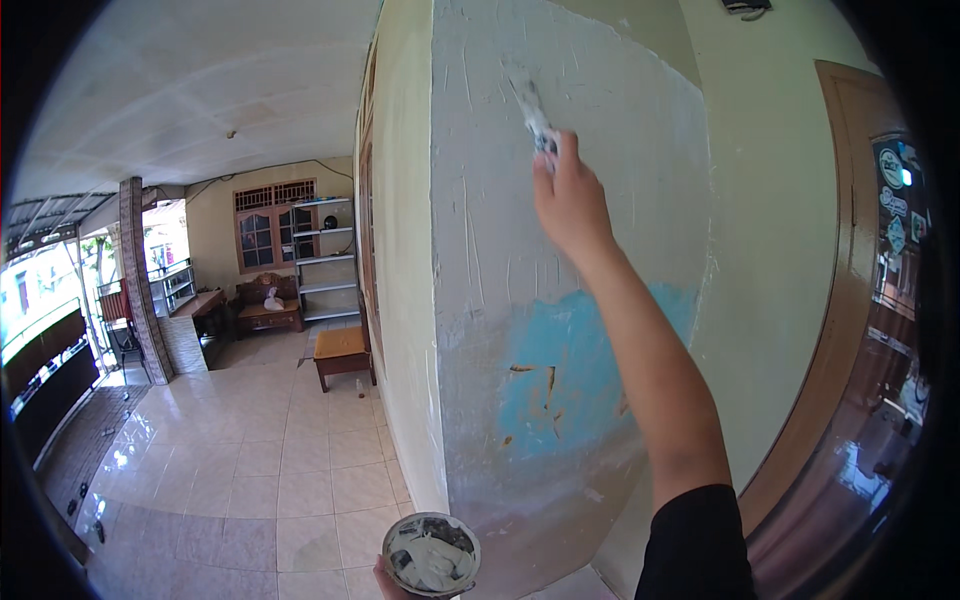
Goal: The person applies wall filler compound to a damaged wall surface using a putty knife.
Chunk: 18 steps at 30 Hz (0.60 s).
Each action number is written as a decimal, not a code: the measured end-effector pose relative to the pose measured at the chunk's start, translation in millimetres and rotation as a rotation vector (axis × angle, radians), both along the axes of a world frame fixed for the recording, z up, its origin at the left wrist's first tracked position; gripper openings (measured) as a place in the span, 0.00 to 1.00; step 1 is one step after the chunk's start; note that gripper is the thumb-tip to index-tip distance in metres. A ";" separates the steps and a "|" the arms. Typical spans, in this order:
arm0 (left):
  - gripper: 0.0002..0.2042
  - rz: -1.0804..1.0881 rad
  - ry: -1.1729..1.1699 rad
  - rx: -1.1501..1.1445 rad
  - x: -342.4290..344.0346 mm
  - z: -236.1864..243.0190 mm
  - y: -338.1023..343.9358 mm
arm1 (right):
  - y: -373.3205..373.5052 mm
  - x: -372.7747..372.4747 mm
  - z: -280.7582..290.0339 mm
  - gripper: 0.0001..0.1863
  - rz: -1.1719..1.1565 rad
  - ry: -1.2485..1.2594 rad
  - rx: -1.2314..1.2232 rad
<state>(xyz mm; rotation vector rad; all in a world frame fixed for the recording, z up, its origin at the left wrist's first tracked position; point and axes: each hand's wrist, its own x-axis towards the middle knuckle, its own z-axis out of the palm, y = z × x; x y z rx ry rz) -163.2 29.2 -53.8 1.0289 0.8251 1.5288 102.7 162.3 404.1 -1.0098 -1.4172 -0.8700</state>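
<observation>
High on the wall in front of me, my right hand point(575, 205) is closed around the handle of a putty knife point(531, 103). Its whitish, putty-smeared blade lies against the grey-coated wall point(480, 250), which carries several thin raised streaks. Lower on the same wall spreads a light blue patch point(560, 385) with brown cracks and chips. At the bottom of the view, my left hand point(386, 578) holds a round bowl point(399, 527) by its side; most of that hand is hidden under the bowl. Whitish putty point(432, 563) fills much of the bowl.
To the right stand a pale green wall point(765, 230) and a brown wooden door frame point(820, 330). A shiny tiled floor point(230, 450) stretches left, with a low stool point(340, 345), a wooden bench point(268, 305), a shelf rack point(328, 260) and a pillar point(145, 280) beyond.
</observation>
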 end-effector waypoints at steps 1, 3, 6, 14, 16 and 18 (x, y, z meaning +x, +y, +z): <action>0.44 0.072 0.135 0.165 0.6 -8.6 5.5 | -3.2 -6.9 10.8 0.19 0.000 0.001 -0.001; 0.45 0.065 0.124 0.146 0.6 -19.3 9.5 | -7.5 -17.3 22.3 0.18 -0.101 0.018 -0.238; 0.46 0.044 0.084 0.088 0.1 -25.1 10.4 | 2.6 -14.8 -15.6 0.18 -0.116 -0.035 -0.219; 0.52 0.247 0.685 0.335 -3.2 -27.1 11.5 | -2.9 -12.7 -253.1 0.25 -0.125 -0.083 -0.345; 0.54 0.236 0.708 0.320 0.9 -30.6 12.4 | -7.0 -2.1 -305.0 0.24 -0.040 -0.027 -0.374; 0.55 0.225 0.727 0.316 2.0 -27.7 9.4 | -12.8 7.9 -327.3 0.24 0.048 0.030 -0.392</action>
